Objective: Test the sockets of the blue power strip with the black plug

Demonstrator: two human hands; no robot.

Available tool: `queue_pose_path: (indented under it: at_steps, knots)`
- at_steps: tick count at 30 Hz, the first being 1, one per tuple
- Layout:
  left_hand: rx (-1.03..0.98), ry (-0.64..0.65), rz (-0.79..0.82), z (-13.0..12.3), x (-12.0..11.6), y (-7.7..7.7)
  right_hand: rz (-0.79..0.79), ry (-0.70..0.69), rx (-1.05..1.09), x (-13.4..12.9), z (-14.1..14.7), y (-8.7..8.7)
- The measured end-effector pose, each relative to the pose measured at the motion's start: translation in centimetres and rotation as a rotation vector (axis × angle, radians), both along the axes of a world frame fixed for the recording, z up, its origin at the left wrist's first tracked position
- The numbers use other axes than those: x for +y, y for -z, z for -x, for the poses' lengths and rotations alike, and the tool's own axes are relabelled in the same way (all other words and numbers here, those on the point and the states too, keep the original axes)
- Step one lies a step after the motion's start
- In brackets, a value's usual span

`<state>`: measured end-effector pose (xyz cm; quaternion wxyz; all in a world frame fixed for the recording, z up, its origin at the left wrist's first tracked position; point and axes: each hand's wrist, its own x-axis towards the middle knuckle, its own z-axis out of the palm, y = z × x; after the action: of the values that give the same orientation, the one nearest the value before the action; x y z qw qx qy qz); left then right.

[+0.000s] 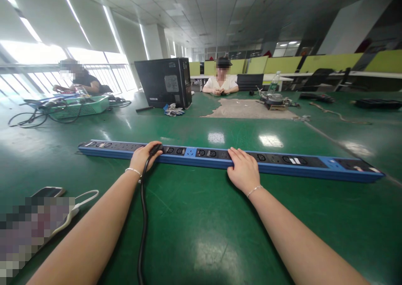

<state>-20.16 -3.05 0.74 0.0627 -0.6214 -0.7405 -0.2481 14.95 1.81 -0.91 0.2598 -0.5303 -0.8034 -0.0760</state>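
While the left hand (143,157) pinches a black plug (156,148) between thumb and fingers, the right hand (245,170) lies over the blue power strip (201,161), its fingers together on the top face; whether it grips the strip or only rests there, I cannot tell. The strip stretches crosswise on the green table (179,243) in front of the person, socket side up, its row of black outlets broken by a few blue sections. The plug is at the strip's top face, left of the middle, but the fingers hide whether it is seated in an outlet. From it, a black cord (143,218) runs down past the left wrist toward the near edge of the view. A thin bracelet circles each wrist. At lower left, a white cable (86,197) lies beside a phone (48,191), which is partly blurred out. Beyond the strip stand a black computer case (161,83), with a glove (173,110) at its foot, and, farther left, a green basket (84,108) with dark cables. One person (220,84) sits across the table, another (89,83) at far left, and a clear bottle (274,84) stands toward the right.
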Motion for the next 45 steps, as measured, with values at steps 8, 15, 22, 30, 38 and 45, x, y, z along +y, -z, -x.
queue_pose_path:
  at_steps: [8,15,22,30,38,45]
  knots:
    - [0.03,0.065,0.269,1.4,-0.5,-2.4,-0.03,0.013,0.002,0.1,0.2,0.2]
    - [0.17,-0.142,0.414,-0.6,0.6,-7.9,-0.03,0.004,0.005,0.1,0.1,0.3]
    - [0.294,-0.184,0.57,-3.0,1.6,-7.1,-0.023,0.001,0.017,0.1,0.2,0.2]
    - [0.34,-0.176,0.569,-2.6,2.1,-6.8,-0.005,-0.005,0.017,0.0,0.1,0.1]
    - [0.362,-0.185,0.548,-2.9,1.8,-6.1,0.011,-0.004,0.011,-0.1,0.2,0.0]
    - [0.326,-0.262,0.482,-4.1,1.1,-5.1,0.015,0.002,0.006,-0.2,0.2,-0.1]
